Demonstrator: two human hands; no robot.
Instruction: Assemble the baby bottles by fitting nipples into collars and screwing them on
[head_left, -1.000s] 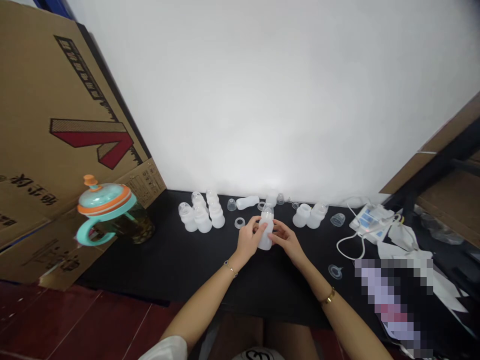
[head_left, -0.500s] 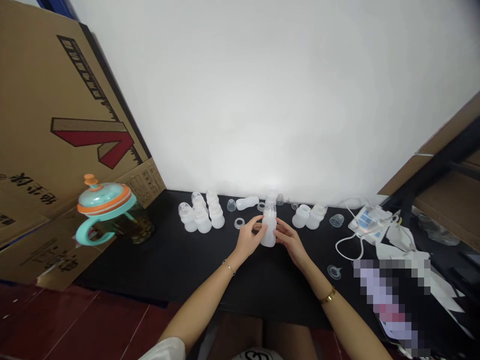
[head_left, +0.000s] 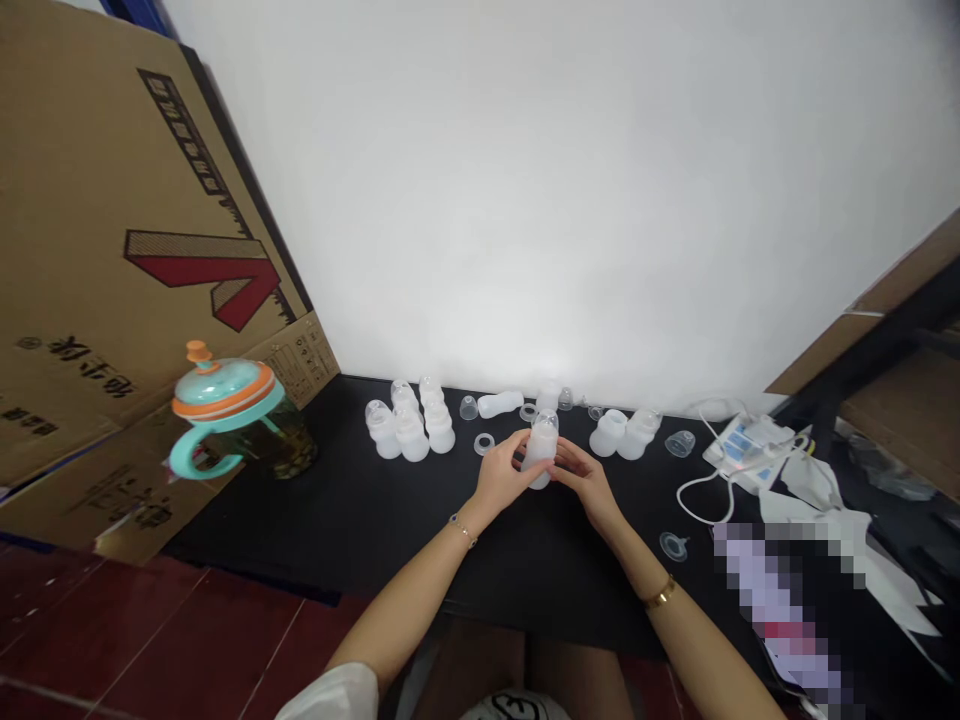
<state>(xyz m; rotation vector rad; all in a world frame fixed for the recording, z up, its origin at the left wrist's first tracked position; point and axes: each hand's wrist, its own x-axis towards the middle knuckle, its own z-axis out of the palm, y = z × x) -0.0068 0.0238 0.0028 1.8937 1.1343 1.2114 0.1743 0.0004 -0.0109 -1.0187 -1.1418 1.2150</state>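
Note:
A white bottle with a clear cap (head_left: 542, 445) stands upright between my hands, near the middle of the black table. My left hand (head_left: 501, 474) wraps round its left side, the thumb lying across the front. From the right, the fingertips of my right hand (head_left: 589, 482) touch the bottle's lower side. Just left of my left hand lies a white ring (head_left: 484, 443). Behind the bottle stands another white bottle (head_left: 548, 393), partly hidden. A white bottle (head_left: 501, 403) lies on its side, with a clear cap (head_left: 469, 407) to its left.
Several capped bottles (head_left: 411, 433) form a group on the left. Two more bottles (head_left: 608, 433) stand right, near a clear cap (head_left: 680, 444) and a clear disc (head_left: 673, 546). A large jug (head_left: 281, 440), a carton (head_left: 82, 250) and a power strip (head_left: 750, 450) flank them.
My left thumb has moved down and across the bottle's front. The bottle now tilts slightly differently in my hands. The whole view has shifted a little, with the table's things appearing further right.

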